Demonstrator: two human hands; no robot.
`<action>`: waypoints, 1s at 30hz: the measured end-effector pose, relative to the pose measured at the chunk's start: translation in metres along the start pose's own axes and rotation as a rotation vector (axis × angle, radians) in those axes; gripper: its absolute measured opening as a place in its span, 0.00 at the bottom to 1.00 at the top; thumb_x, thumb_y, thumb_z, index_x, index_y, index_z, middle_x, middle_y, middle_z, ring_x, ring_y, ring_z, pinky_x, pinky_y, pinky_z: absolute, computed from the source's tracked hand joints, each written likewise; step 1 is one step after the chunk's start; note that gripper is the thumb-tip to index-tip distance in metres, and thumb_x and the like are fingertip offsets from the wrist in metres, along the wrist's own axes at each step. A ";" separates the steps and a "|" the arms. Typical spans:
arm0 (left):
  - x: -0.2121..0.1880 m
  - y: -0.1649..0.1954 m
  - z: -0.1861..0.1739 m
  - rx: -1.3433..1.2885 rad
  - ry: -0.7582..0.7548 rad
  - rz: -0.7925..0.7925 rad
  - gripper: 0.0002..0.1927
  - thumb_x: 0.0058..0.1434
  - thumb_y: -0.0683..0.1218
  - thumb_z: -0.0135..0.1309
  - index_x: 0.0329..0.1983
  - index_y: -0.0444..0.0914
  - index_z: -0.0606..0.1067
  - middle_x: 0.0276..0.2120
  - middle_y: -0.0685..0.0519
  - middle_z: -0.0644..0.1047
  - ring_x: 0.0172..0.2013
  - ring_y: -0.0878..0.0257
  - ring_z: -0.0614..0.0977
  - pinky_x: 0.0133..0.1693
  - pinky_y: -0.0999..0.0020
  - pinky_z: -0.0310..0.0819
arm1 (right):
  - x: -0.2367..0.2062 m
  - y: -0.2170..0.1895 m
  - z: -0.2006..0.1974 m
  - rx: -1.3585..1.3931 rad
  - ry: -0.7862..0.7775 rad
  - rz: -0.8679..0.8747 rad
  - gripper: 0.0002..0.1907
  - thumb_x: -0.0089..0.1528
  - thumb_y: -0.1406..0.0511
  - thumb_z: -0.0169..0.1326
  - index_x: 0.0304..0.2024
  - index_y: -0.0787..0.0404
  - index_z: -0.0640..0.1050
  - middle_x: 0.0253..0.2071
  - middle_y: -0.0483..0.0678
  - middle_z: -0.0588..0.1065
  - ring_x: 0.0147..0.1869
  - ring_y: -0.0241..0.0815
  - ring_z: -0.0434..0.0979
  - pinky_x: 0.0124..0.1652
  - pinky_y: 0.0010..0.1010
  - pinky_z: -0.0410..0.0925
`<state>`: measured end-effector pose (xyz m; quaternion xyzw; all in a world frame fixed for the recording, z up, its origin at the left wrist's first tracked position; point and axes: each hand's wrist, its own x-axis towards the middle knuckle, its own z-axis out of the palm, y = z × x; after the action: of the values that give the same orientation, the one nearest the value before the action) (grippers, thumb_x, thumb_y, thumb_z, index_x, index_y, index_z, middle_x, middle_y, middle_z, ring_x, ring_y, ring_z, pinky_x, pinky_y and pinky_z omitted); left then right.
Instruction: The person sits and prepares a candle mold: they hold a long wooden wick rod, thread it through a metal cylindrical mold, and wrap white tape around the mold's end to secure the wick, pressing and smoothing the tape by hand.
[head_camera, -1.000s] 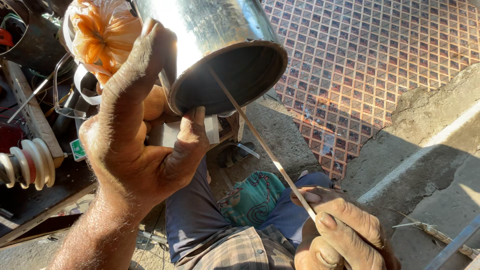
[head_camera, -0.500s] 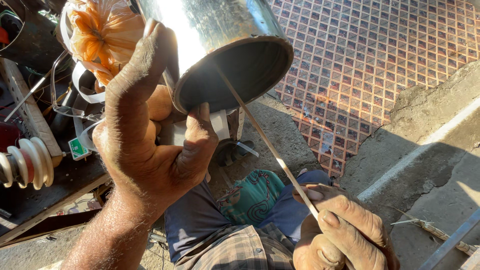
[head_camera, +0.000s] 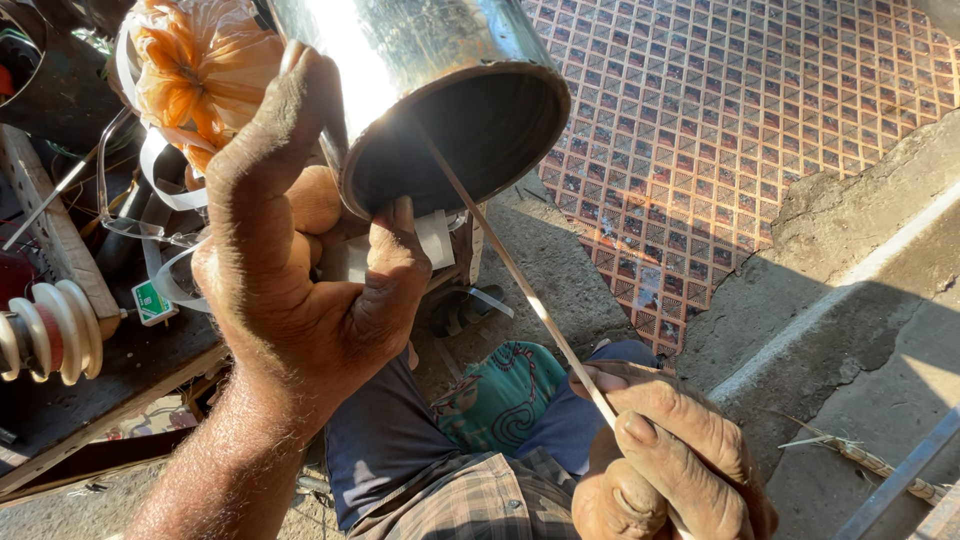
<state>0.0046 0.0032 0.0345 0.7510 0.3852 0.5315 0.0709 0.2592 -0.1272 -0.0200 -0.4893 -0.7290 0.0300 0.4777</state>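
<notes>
Ground: you are working over rough grey concrete (head_camera: 860, 380), half in sun, half in shadow, with a red-orange diamond-patterned mat (head_camera: 740, 130) lying far right.
Bench: a dark cluttered workbench (head_camera: 120, 370) is sitting at the left, carrying a white ribbed insulator (head_camera: 50, 335) and clear tubing.
Labels: a small green-and-white tag (head_camera: 152, 300) is lying near the bench edge; a white paper slip (head_camera: 430, 240) is hanging just under the cylinder.
Package: an orange plastic bag (head_camera: 205, 65), bunched, is sitting far left beside the cylinder.
Left hand: your left hand (head_camera: 300, 270) is wrapping the shiny metal cylinder (head_camera: 440, 90), thumb pressing at its rim, holding it tilted with the open end facing you.
Right hand: your right hand (head_camera: 670, 470) is pinching a thin pale strip (head_camera: 520, 290), which is running up into the cylinder's dark mouth.
Clothing: your blue trousers and a teal cloth (head_camera: 500, 400) are showing below.
</notes>
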 end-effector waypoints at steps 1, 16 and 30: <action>0.000 0.000 0.000 -0.004 0.001 0.000 0.31 0.74 0.34 0.56 0.74 0.34 0.56 0.71 0.40 0.69 0.67 0.58 0.76 0.69 0.70 0.69 | 0.001 -0.003 0.001 0.006 0.009 0.026 0.22 0.59 0.70 0.56 0.57 0.60 0.73 0.50 0.57 0.75 0.50 0.43 0.80 0.51 0.34 0.77; 0.001 0.001 0.000 -0.008 -0.003 0.001 0.32 0.72 0.34 0.55 0.73 0.34 0.55 0.70 0.39 0.69 0.67 0.57 0.78 0.68 0.69 0.69 | 0.004 -0.015 0.014 -0.038 0.149 0.089 0.17 0.61 0.72 0.56 0.53 0.61 0.75 0.49 0.56 0.76 0.51 0.44 0.81 0.51 0.35 0.78; 0.000 0.002 0.001 -0.035 0.001 -0.021 0.30 0.74 0.34 0.55 0.73 0.32 0.55 0.72 0.38 0.66 0.67 0.58 0.77 0.68 0.69 0.70 | 0.006 -0.020 0.014 -0.019 0.120 0.117 0.17 0.62 0.71 0.56 0.54 0.63 0.76 0.49 0.55 0.76 0.45 0.37 0.80 0.45 0.29 0.77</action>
<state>0.0064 0.0027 0.0353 0.7453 0.3837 0.5379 0.0893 0.2349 -0.1279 -0.0132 -0.5365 -0.6695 0.0216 0.5132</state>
